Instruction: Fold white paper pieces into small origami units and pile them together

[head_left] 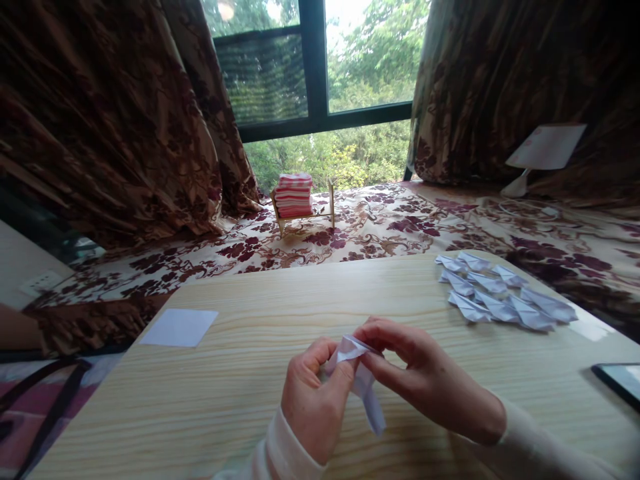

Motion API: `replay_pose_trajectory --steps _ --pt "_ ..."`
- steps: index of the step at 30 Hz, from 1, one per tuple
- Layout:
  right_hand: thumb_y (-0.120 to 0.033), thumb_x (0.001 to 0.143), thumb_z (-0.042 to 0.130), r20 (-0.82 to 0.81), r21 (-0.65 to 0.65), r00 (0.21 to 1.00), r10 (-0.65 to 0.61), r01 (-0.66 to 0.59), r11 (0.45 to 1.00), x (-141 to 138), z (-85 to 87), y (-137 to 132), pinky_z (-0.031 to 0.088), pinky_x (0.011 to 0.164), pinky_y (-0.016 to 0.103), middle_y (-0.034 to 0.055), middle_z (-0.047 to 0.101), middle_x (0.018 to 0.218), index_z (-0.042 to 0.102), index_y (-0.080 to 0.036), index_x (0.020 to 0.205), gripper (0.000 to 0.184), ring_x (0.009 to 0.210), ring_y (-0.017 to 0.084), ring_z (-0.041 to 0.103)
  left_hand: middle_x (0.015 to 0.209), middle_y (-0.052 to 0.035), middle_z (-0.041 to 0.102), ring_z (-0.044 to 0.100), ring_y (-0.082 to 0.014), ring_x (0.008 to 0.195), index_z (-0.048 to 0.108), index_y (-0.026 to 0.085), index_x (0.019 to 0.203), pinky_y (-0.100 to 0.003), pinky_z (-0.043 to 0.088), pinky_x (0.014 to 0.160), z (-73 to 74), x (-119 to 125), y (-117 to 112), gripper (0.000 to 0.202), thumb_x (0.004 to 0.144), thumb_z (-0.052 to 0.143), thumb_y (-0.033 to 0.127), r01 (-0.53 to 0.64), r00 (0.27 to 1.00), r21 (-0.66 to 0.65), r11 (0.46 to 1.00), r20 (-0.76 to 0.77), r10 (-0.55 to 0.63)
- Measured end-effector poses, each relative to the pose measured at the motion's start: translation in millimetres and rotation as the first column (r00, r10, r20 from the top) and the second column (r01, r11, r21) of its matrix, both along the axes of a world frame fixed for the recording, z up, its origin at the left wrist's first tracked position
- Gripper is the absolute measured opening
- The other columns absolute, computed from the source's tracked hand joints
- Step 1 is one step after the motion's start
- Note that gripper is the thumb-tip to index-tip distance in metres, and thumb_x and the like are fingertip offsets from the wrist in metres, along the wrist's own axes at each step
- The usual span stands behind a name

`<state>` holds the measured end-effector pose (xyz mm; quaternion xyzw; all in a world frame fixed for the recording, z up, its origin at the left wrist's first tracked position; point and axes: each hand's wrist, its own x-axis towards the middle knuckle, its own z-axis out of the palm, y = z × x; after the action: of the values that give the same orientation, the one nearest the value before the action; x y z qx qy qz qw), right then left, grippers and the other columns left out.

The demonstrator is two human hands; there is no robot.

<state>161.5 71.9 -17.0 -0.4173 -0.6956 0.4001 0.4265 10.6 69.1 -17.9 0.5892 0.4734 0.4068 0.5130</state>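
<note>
A partly folded piece of white paper [369,393] is held in the air above the wooden table [240,400]. My left hand [316,397] pinches it from the left, thumb across the near side. My right hand [417,373] grips its upper right edge between thumb and fingers. One narrow flap of the paper hangs down below the fingers, and part of the sheet is hidden behind them. To the far right of the table lie several folded white paper pieces [500,303] in rows. A flat white sheet [180,327] rests on the left side.
A phone-like dark device [620,383] sits at the right table edge. Beyond the table, a floral-covered ledge [390,230] carries a small stand with folded pink striped cloths [294,197] and a white lamp [545,148]. Patterned curtains [115,120] flank the window.
</note>
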Motion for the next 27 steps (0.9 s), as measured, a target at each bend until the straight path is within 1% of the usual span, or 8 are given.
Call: replay_pose_trajectory --steps 2,4,10,13,16,20,23,27 --pt "-0.015 0.082 0.053 0.046 0.117 0.998 -0.051 0.045 0.992 -2 -3.4 -1 0.043 0.06 0.023 0.0008 0.057 0.071 0.06 -0.016 0.078 0.009 0.065 0.012 0.052 0.065 -0.0029 0.061 0.051 -0.0156 0.064 0.068 0.012 0.076 -0.024 0.04 0.06 -0.6 0 0 0.023 0.077 0.055 0.031 -0.004 1.0 -0.014 1.0 0.017 0.004" --pt "-0.013 0.082 0.053 0.075 0.179 0.993 -0.089 0.074 0.981 -2 -6.0 -1 0.042 0.058 0.022 -0.0005 0.054 0.068 0.059 -0.017 0.076 0.01 0.062 0.011 0.05 0.065 -0.003 0.062 0.051 -0.0155 0.063 0.067 0.011 0.078 -0.024 0.04 0.06 -1.4 -1 1 0.023 0.077 0.054 0.031 0.006 1.0 -0.033 0.999 0.027 -0.005" --pt "-0.01 0.08 0.052 0.121 0.189 0.979 -0.166 0.141 0.972 -3 -10.0 0 0.04 0.055 0.022 -0.0024 0.052 0.063 0.057 -0.018 0.071 0.013 0.058 0.011 0.049 0.066 -0.0015 0.058 0.049 -0.0155 0.066 0.066 0.013 0.076 -0.025 0.039 0.062 4.4 1 0 0.018 0.073 0.054 0.027 -0.004 0.999 -0.041 0.999 -0.034 0.002" --pt "-0.008 0.079 0.052 0.132 0.241 0.976 -0.174 0.139 0.961 -3 -11.0 -1 0.039 0.055 0.022 -0.0025 0.051 0.063 0.056 -0.019 0.071 0.013 0.058 0.011 0.048 0.064 -0.0013 0.057 0.049 -0.0151 0.065 0.064 0.014 0.068 -0.025 0.039 0.062 8.3 2 2 0.024 0.075 0.053 0.034 0.01 1.0 -0.072 0.997 -0.006 -0.011" --pt "-0.007 0.077 0.052 0.136 0.3 0.978 -0.159 0.113 0.947 -4 -11.7 -2 0.04 0.056 0.022 -0.0018 0.051 0.065 0.056 -0.018 0.073 0.013 0.06 0.011 0.048 0.058 0.0001 0.054 0.046 -0.0137 0.06 0.061 0.014 0.061 -0.024 0.037 0.057 7.2 2 4 0.031 0.075 0.055 0.04 -0.03 0.999 -0.087 0.996 -0.038 0.027" --pt "-0.008 0.079 0.053 0.132 0.277 0.981 -0.141 0.1 0.956 -5 -11.2 -3 0.039 0.054 0.021 -0.0023 0.05 0.064 0.057 -0.018 0.072 0.013 0.058 0.011 0.047 0.055 0.0018 0.05 0.043 -0.0127 0.058 0.059 0.015 0.058 -0.023 0.035 0.054 5.4 2 5 0.024 0.073 0.054 0.033 -0.053 0.997 -0.083 0.995 -0.066 0.048" --pt "-0.01 0.08 0.053 0.136 0.254 0.981 -0.141 0.103 0.962 -5 -10.0 -2 0.04 0.054 0.021 -0.0021 0.051 0.063 0.058 -0.018 0.072 0.013 0.057 0.011 0.048 0.056 0.0012 0.05 0.043 -0.0129 0.058 0.058 0.015 0.055 -0.024 0.036 0.056 7.9 1 5 0.023 0.073 0.05 0.028 -0.027 0.999 -0.053 0.998 -0.039 0.025" --pt "-0.011 0.079 0.052 0.128 0.216 0.98 -0.151 0.121 0.969 -4 -8.8 -1 0.041 0.053 0.021 -0.0017 0.053 0.062 0.059 -0.018 0.072 0.012 0.056 0.011 0.049 0.059 -0.0008 0.051 0.044 -0.0148 0.062 0.061 0.014 0.058 -0.026 0.036 0.058 10.6 -3 8 0.023 0.072 0.047 0.026 0.029 0.999 -0.031 0.999 -0.019 -0.03"
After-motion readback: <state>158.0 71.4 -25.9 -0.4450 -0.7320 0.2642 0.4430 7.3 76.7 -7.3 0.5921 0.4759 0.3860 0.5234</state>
